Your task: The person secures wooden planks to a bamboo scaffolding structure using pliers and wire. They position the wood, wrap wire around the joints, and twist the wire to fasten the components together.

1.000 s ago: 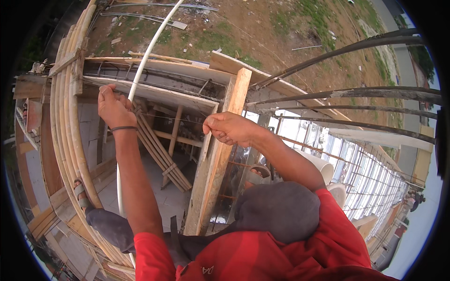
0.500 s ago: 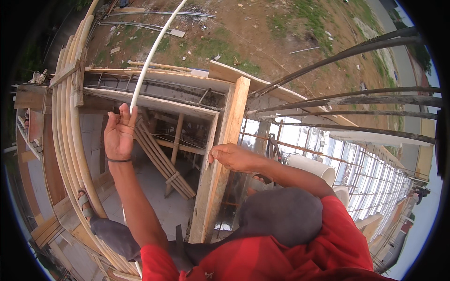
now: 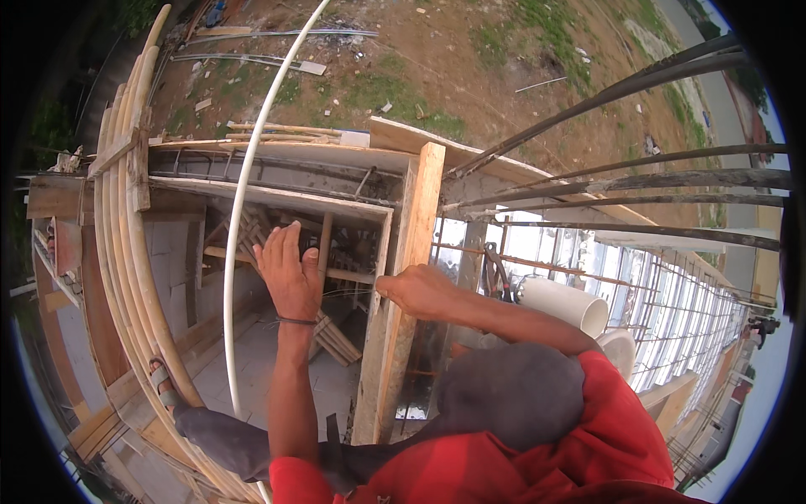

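My left hand (image 3: pixel 288 267) is raised over the opening, its fingers stretched out and holding nothing. To its left, and apart from it, a long white pipe (image 3: pixel 242 186) curves up through the view. My right hand (image 3: pixel 417 291) is closed beside an upright timber (image 3: pixel 420 206) on the formwork edge, its fingertips at the wood. Thin wire (image 3: pixel 348 291) seems to run leftward from those fingertips; its far end is hard to make out. Dark-handled pliers (image 3: pixel 497 270) stand among the rebar to the right of this hand.
Bamboo poles (image 3: pixel 126 227) run along the left, with my sandalled foot (image 3: pixel 159 382) on them. Long dark rebar (image 3: pixel 621 181) juts out at right. Below it lie a large white pipe (image 3: pixel 571 304) and a rebar mesh (image 3: pixel 663 294). Bundled poles (image 3: pixel 336 336) lean inside the opening.
My left hand has come away from the white pipe and moved right and slightly down, its fingers now straightened. My right hand stays closed at the timber.
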Available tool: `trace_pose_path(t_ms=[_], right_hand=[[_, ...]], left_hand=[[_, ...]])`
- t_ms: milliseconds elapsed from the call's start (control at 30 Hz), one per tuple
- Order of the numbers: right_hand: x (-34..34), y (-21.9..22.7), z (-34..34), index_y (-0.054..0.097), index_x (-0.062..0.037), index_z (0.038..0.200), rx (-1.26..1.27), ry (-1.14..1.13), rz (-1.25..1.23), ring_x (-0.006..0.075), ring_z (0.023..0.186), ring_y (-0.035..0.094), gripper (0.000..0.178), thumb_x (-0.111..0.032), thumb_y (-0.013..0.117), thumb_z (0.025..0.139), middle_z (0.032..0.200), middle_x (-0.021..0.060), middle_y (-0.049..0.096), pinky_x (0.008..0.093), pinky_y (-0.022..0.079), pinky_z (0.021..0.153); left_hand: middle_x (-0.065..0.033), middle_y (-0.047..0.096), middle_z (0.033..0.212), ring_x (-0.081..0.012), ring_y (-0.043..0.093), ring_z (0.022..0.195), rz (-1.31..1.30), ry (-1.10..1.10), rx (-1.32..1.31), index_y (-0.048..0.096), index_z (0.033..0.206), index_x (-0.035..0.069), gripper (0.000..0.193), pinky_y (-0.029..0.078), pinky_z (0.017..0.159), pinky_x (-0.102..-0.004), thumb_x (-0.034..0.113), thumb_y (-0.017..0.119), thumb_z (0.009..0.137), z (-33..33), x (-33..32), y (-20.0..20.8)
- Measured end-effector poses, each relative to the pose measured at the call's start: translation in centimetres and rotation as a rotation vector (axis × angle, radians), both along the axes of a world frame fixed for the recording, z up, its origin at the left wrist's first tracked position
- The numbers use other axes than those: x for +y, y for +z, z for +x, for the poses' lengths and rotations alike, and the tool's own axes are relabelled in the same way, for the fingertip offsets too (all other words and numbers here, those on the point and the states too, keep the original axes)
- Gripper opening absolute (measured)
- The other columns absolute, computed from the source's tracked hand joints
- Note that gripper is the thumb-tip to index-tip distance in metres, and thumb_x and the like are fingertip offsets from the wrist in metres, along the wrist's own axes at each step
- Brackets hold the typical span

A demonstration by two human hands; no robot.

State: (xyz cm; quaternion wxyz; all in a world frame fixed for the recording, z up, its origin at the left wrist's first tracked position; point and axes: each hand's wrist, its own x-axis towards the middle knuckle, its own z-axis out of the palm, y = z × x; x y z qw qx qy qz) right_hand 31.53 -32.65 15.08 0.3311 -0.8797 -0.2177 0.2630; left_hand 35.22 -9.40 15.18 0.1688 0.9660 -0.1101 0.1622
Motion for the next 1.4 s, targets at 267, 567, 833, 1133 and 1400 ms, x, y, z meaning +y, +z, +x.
trace_pose_path(t_ms=[267,567,833,1133,1400], right_hand=[[-3.4,2.1,0.0,0.06,-0.0102,0.086,-0.116,-0.041,0.116,0.0365,0.066,0.063,0.009,-0.019,0.059,0.088,0.072,0.0141,0.065,0.0453,0.047,0.054],[-8.6,2.1,-1.8,0.06,-0.0101,0.085,-0.199,-0.121,-0.045,0.035,0.062,0.063,0.006,-0.016,0.062,0.084,0.067,0.0141,0.063,0.0454,0.047,0.053],[-9.1,3.3,-3.7,0.056,-0.0023,0.115,-0.138,-0.076,-0.275,0.0401,0.083,0.064,0.029,-0.017,0.06,0.091,0.087,0.0196,0.064,0.0484,0.049,0.067],[-5.4,3.8,-3.2,0.065,-0.0011,0.106,0.302,-0.344,0.287,0.04,0.074,0.064,0.021,-0.015,0.059,0.091,0.08,0.0194,0.066,0.0448,0.049,0.067],[-5.4,3.1,-3.9,0.067,-0.0042,0.103,0.05,0.022,-0.345,0.038,0.075,0.067,0.023,-0.02,0.052,0.094,0.084,0.018,0.068,0.046,0.051,0.064]], left_hand=[[-0.0156,0.067,0.089,-0.0338,0.067,0.079,-0.492,-0.364,0.786,0.064,0.103,0.003,0.013,0.053,0.07,-0.0387,0.006,0.059,0.092,-4.9,-2.1,2.1],[-0.0122,0.066,0.081,-0.0341,0.065,0.073,-0.236,-0.446,0.655,0.061,0.093,0.007,0.008,0.051,0.061,-0.0433,0.011,0.064,0.086,-3.9,-0.4,1.2],[-0.0142,0.065,0.074,-0.036,0.064,0.065,0.026,-0.575,0.656,0.053,0.088,0.008,0.015,0.049,0.053,-0.0463,0.021,0.059,0.09,-4.1,-2.9,-0.3],[-0.0181,0.063,0.073,-0.0404,0.062,0.065,-0.299,-0.808,0.735,0.054,0.089,0.005,0.019,0.048,0.06,-0.0494,0.024,0.054,0.094,-2.2,-6.6,0.7],[-0.022,0.062,0.069,-0.0421,0.061,0.067,-0.184,-0.687,0.922,0.064,0.076,0.003,0.036,0.048,0.063,-0.049,0.031,0.055,0.096,-2.0,-6.7,-2.2]])
